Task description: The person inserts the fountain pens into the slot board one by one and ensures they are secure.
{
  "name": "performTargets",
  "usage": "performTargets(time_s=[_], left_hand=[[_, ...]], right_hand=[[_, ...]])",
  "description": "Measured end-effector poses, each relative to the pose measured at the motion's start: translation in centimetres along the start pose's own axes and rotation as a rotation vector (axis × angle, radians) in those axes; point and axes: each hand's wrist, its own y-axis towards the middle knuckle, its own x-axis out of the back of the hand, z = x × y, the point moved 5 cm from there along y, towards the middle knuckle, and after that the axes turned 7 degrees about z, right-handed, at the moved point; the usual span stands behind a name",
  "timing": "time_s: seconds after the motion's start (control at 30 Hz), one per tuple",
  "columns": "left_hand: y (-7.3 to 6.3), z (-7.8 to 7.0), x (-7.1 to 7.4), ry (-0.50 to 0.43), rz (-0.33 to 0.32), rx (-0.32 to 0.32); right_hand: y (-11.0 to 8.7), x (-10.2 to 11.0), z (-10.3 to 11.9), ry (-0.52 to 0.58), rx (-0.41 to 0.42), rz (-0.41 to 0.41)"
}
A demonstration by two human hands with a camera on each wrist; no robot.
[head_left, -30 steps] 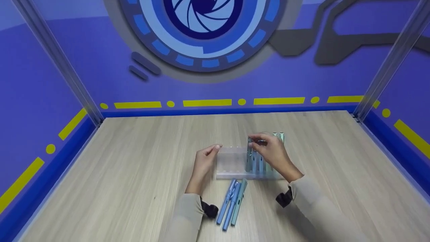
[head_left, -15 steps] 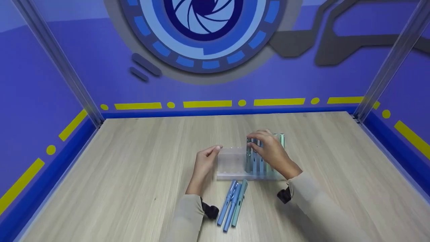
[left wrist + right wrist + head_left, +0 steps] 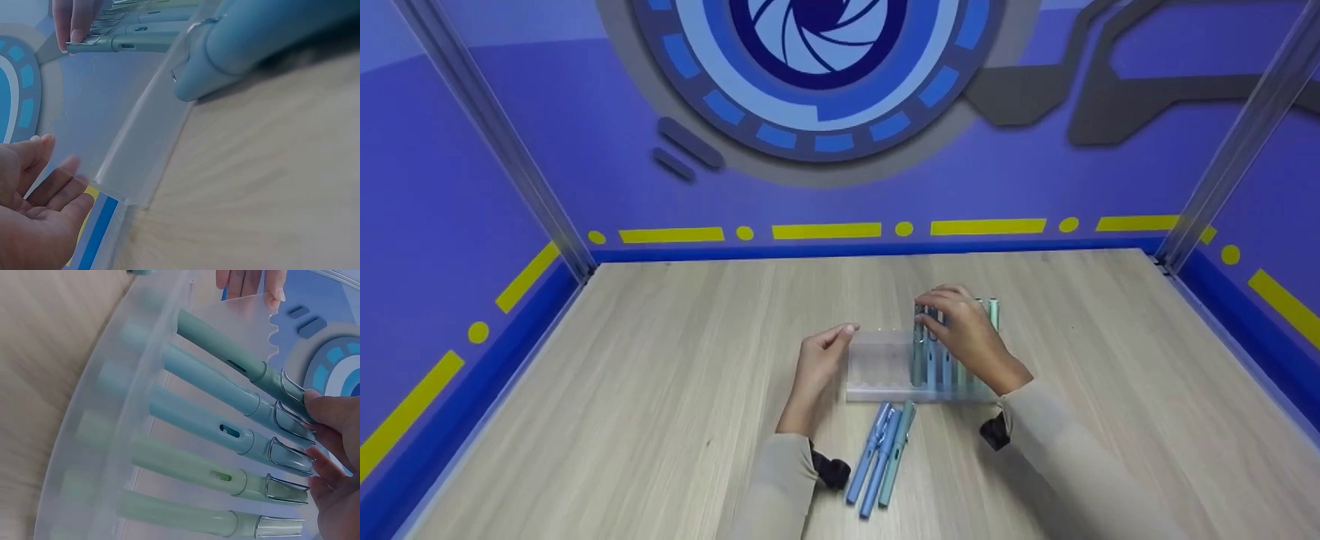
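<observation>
A clear pen stand (image 3: pixel 877 364) rises from the table, with several capped pens upright in its right half. My right hand (image 3: pixel 971 334) pinches the cap end of the leftmost one, a dark green pen (image 3: pixel 225 349), between thumb and fingers; its lower end sits in the stand. Beside it are a light blue pen (image 3: pixel 214 379), another blue pen (image 3: pixel 202 422) and pale green pens (image 3: pixel 191 467). My left hand (image 3: pixel 821 367) holds the stand's upper left corner, with some fingers behind the clear panel in the right wrist view.
Two blue pens (image 3: pixel 870 454) and a green pen (image 3: pixel 897 457) lie side by side on the wooden table (image 3: pixel 660 390), just in front of the stand. Purple walls (image 3: pixel 547 135) enclose the table at the back and sides.
My right hand has risen slightly over the top of the dark green pen, staying on it. The left hand keeps its place at the stand's corner; the loose pens lie as before.
</observation>
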Motion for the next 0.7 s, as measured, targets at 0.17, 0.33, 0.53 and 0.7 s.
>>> performTargets(time_s=[0.17, 0.33, 0.53, 0.7], left_hand=[[0.0, 0.0, 0.0, 0.01, 0.0, 0.001], [-0.1, 0.0, 0.0, 0.011, -0.001, 0.0], [-0.1, 0.1, 0.0, 0.016, -0.003, 0.003], [0.0, 0.2, 0.0, 0.011, -0.002, 0.014]], right_hand=[[0.2, -0.2, 0.0, -0.014, 0.003, 0.011], [0.0, -0.3, 0.1, -0.022, 0.006, 0.0], [-0.5, -0.4, 0.4, -0.052, 0.005, -0.014], [-1.0, -0.2, 0.6, -0.016, -0.017, -0.025]])
